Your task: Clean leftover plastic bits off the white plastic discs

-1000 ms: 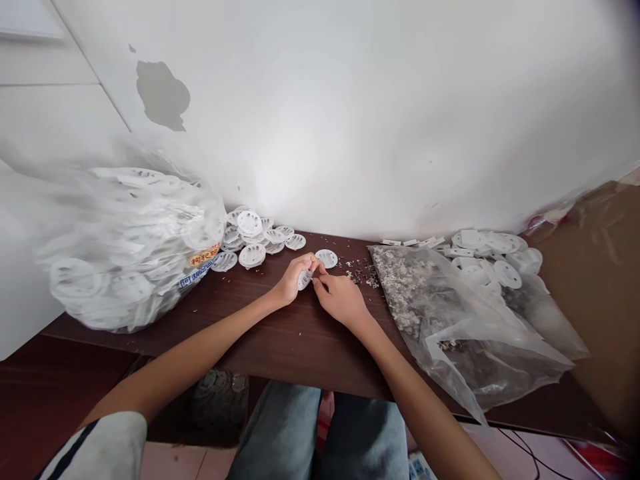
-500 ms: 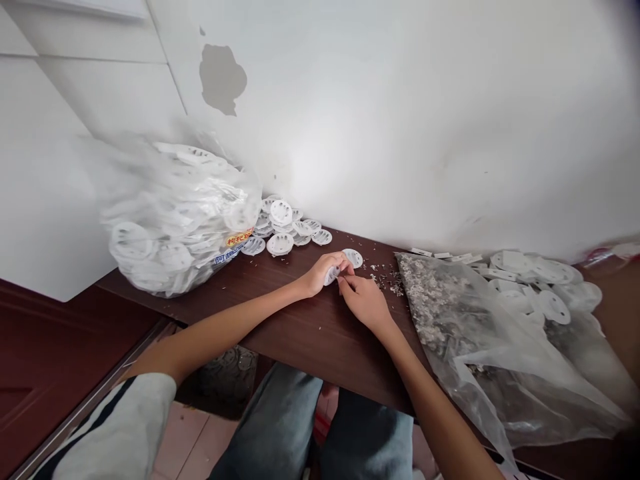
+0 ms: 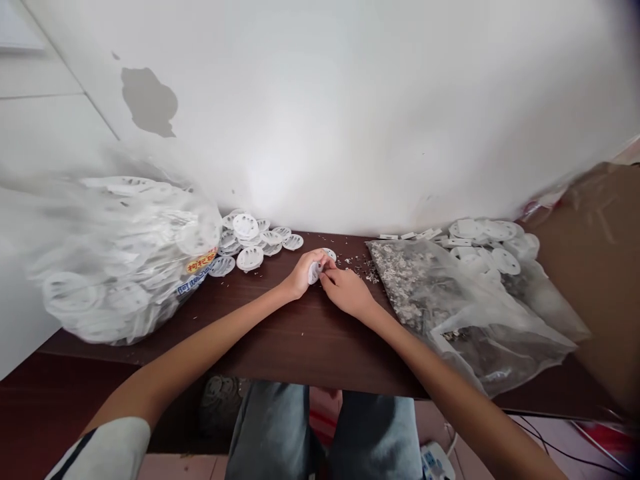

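Note:
My left hand (image 3: 303,272) is closed around a white round plastic disc (image 3: 313,272), which stands tilted in the fingers. Thumb and fingertips of my right hand (image 3: 346,290) are pinched together at the right side of that disc; whatever they hold is too small to make out. Just behind the hands, another white disc (image 3: 329,254) lies on the dark table, partly hidden by my left fingers. Tiny metal and white pieces (image 3: 367,268) are scattered to the right of it.
A clear bag (image 3: 125,267) full of white discs stands at the left, beside a pile of discs (image 3: 250,240). On the right lie a clear bag of small parts (image 3: 415,280), more white plates (image 3: 485,247) and a cardboard box (image 3: 595,267). A wall (image 3: 320,133) rises behind the table.
The camera view has turned, so the bags, discs and hands appear further left and the cardboard box shows more. Both hands stay together at the same disc.

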Action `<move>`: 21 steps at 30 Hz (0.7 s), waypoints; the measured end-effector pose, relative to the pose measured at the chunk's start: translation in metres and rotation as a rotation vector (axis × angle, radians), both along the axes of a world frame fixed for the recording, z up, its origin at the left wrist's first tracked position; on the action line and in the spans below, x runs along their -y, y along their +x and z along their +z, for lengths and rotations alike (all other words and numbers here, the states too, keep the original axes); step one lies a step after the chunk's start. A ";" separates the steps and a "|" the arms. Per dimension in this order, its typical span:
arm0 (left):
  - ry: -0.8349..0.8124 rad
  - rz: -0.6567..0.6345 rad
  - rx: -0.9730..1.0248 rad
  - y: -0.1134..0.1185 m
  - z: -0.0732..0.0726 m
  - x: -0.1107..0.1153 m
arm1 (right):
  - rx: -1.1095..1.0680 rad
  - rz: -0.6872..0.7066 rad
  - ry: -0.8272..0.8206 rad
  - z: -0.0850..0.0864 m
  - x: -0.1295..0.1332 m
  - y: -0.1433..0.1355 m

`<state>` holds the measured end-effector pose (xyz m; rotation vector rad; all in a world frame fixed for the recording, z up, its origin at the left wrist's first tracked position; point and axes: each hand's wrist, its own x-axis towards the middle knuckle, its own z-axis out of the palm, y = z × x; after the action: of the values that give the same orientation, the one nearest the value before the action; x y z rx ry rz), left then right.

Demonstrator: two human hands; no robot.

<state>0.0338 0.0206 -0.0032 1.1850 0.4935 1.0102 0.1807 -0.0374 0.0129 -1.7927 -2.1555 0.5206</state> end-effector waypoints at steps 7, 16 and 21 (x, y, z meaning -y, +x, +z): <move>0.006 -0.006 0.045 0.015 -0.006 0.003 | 0.068 -0.043 0.038 0.000 0.009 0.013; 0.074 0.033 -0.038 0.013 -0.011 0.004 | 0.056 -0.047 0.005 -0.001 0.011 0.013; 0.107 0.053 -0.025 0.012 -0.013 0.004 | 0.051 -0.040 0.017 -0.002 0.010 0.015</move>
<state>0.0458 0.0169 -0.0158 1.2864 0.4982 1.0792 0.1960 -0.0477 0.0107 -1.8550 -2.1455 0.4507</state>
